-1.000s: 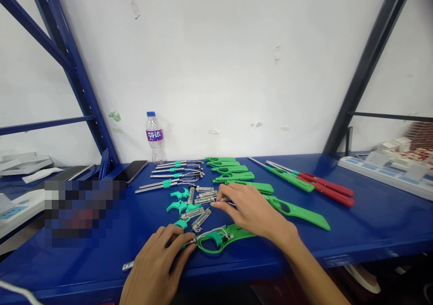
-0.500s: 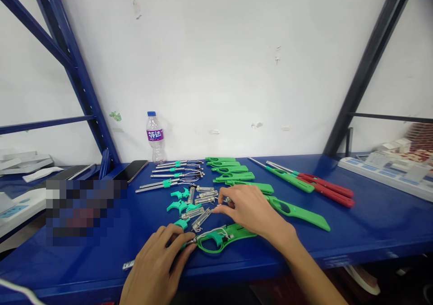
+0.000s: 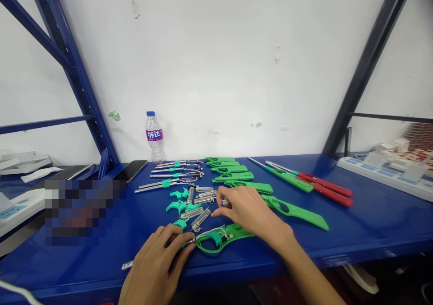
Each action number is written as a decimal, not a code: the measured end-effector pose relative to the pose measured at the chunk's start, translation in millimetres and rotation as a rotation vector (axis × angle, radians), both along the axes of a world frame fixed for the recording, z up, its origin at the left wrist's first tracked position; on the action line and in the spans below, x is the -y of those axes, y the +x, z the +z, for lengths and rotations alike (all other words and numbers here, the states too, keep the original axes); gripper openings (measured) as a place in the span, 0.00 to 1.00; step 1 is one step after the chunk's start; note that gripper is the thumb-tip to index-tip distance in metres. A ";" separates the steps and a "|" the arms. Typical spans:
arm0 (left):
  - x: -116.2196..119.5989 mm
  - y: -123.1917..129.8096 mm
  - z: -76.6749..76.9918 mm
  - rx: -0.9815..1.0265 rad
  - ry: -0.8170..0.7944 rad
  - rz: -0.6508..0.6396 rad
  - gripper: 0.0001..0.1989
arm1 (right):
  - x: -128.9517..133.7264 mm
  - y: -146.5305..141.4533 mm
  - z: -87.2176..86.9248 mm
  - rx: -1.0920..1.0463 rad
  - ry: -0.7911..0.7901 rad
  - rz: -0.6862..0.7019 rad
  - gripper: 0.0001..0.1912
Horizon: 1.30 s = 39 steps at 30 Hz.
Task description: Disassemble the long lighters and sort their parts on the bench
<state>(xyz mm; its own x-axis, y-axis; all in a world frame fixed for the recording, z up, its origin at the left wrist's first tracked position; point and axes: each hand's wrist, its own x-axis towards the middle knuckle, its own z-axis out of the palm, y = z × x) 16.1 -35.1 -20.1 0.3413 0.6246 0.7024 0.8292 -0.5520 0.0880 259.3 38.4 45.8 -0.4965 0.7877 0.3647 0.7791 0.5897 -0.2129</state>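
The left hand (image 3: pixel 157 260) pinches a metal rod (image 3: pixel 127 265) between thumb and index finger, where it meets the green casing half (image 3: pixel 241 231). That casing lies on the blue table (image 3: pixel 341 226), just right of the left fingertips and partly under the right hand (image 3: pixel 252 210), with a teal trigger (image 3: pixel 213 237) and white wires (image 3: pixel 219 228) in it. The right hand, thumb and fingers curled, pinches a small part (image 3: pixel 226 202), mostly hidden. Clear cartridges (image 3: pixel 200 219) and loose teal triggers (image 3: pixel 173 205) lie left of the right hand. Beyond them are wired rods (image 3: pixel 157 187); beyond the right hand, more green casings (image 3: pixel 237 176). Farther right lie 1 green lighter (image 3: pixel 297 181) and 2 red lighters (image 3: pixel 333 196). A bottle (image 3: pixel 154 140) stands well beyond the left hand.
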 end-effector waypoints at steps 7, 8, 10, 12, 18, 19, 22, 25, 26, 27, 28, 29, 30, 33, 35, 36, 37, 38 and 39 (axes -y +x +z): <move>0.5 -1.2 -0.6 -0.008 0.000 0.002 0.14 | 0.7 -0.1 1.5 -0.028 0.021 0.030 0.10; 0.4 -1.4 -0.9 -0.011 -0.004 0.003 0.14 | 1.3 0.8 2.6 -0.035 0.008 0.028 0.10; 0.3 -1.9 -1.6 -0.013 -0.017 0.004 0.14 | 3.0 4.9 5.6 -0.050 -0.057 0.045 0.11; 0.2 -2.2 -2.4 -0.007 -0.030 0.004 0.14 | 5.2 12.2 9.2 -0.042 -0.165 0.099 0.13; 0.3 -1.1 -1.5 0.022 -0.023 0.001 0.14 | 9.4 34.5 16.6 0.019 -0.412 0.188 0.22; 0.5 -0.7 -0.7 0.029 -0.016 -0.001 0.14 | 9.7 35.6 17.0 0.021 -0.431 0.175 0.21; 1.0 0.4 1.5 0.045 -0.004 -0.016 0.14 | 11.0 35.1 17.5 0.019 -0.457 0.156 0.18; 1.6 0.0 0.3 0.057 0.007 -0.032 0.13 | 13.5 33.4 17.4 0.021 -0.455 0.145 0.18; 1.8 -0.7 -1.1 0.061 0.013 -0.035 0.12 | 14.3 33.2 17.3 0.024 -0.455 0.141 0.18; 2.1 -1.5 -2.9 0.064 0.020 -0.036 0.11 | 14.9 33.2 17.3 0.026 -0.457 0.139 0.18; 2.3 -2.4 -4.8 0.064 0.026 -0.033 0.10 | 15.3 33.3 17.2 0.026 -0.460 0.136 0.18; 2.5 -3.2 -6.8 0.063 0.036 -0.031 0.10 | 15.6 33.5 17.2 0.027 -0.464 0.134 0.18; 2.7 -4.0 -8.5 0.062 0.048 -0.027 0.09 | 15.6 33.7 17.1 0.028 -0.468 0.133 0.18; 3.5 -5.0 -11.3 0.049 0.076 -0.006 0.10 | 15.5 33.7 17.0 0.033 -0.476 0.128 0.18; 3.9 -4.6 -11.4 0.031 0.099 0.003 0.13 | 15.4 33.4 16.9 0.036 -0.481 0.119 0.18; 4.1 -4.3 -11.2 0.023 0.104 0.006 0.14 | 15.4 33.1 16.9 0.035 -0.483 0.115 0.18; 4.2 -4.0 -11.0 0.019 0.107 0.006 0.14 | 15.4 32.9 16.9 0.032 -0.484 0.112 0.19; 4.2 -3.8 -11.0 0.019 0.107 0.006 0.14 | 15.3 32.6 16.8 0.030 -0.483 0.112 0.19; 4.1 -3.8 -11.1 0.025 0.107 0.006 0.13 | 15.1 32.4 16.8 0.028 -0.482 0.112 0.19</move>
